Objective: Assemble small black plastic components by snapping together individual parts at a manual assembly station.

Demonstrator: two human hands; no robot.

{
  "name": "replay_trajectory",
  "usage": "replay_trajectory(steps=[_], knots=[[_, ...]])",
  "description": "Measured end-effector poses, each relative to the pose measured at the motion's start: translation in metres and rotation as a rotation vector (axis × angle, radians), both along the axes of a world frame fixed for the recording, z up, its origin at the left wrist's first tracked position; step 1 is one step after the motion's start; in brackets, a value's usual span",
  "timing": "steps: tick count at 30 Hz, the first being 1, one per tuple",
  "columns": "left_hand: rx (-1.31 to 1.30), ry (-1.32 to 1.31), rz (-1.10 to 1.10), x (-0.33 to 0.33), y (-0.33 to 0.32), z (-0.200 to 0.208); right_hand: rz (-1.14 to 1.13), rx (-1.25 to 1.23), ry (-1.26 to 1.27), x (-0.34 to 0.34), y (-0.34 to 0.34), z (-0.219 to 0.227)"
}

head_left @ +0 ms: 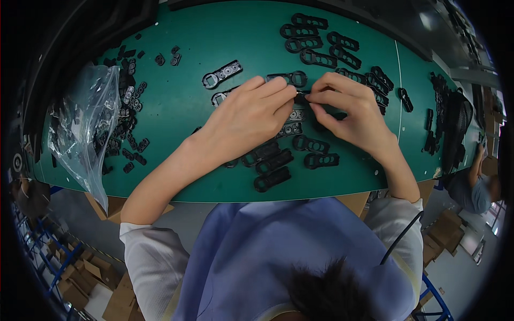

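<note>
– Green table (171, 115), with lots of little black things all over.

– And in the middle of the work?

– One small dark part (303, 97), up at the fingertips, between both hands, above the table.

– Held how?

– Right hand (356, 109): finger and thumb pinched on that part. Left hand (249, 115): fingers bent and close together, tips just beside it. Touching or not, can't tell.

– Hands far apart?

– Very near, almost tip to tip.

– And close by?

– Just past the fingertips, a black frame (297, 79) with a round end. Between the wrists, a grey-lined case (296, 114), partly covered. Nearer the body, some black cases (271, 180), lying at a slant.

– Farther out?

– Toward the far edge, a bunch of round-ended frames (313, 41). Off to the left, a scatter of tiny black bits (128, 95). Next to those, a big clear bag (75, 139), one corner over the near edge.

– And past the table?

– Brown boxes (120, 299) down low, plus another person (474, 192) at the far right, in a blue-grey top.
</note>
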State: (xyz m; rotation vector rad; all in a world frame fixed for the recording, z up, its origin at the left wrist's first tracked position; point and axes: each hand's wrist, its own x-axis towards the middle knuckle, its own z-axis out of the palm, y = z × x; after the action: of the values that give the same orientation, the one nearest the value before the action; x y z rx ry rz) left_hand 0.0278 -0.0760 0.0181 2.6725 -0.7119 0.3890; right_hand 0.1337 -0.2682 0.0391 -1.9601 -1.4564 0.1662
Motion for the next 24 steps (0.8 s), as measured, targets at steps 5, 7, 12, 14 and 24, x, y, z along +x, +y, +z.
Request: replay_trajectory(steps=[5, 7, 12, 14, 24], knots=[[-0.124, -0.091, 0.009, 0.004, -0.002, -0.006, -0.055, 0.002, 0.009, -0.004, -0.001, -0.006], [-0.123, -0.084, 0.012, 0.005, -0.003, -0.008, -0.075, 0.001, -0.023, -0.005, -0.001, -0.006], [-0.101, -0.046, 0.051, 0.004, -0.005, -0.006, -0.121, -0.045, -0.248, -0.003, -0.004, -0.007], [-0.094, -0.021, 0.057, 0.004, -0.006, -0.006, -0.117, -0.085, -0.3, -0.006, -0.006, -0.002], [-0.011, -0.079, 0.062, -0.002, -0.01, -0.012, -0.105, -0.02, -0.051, 0.021, 0.024, -0.001]])
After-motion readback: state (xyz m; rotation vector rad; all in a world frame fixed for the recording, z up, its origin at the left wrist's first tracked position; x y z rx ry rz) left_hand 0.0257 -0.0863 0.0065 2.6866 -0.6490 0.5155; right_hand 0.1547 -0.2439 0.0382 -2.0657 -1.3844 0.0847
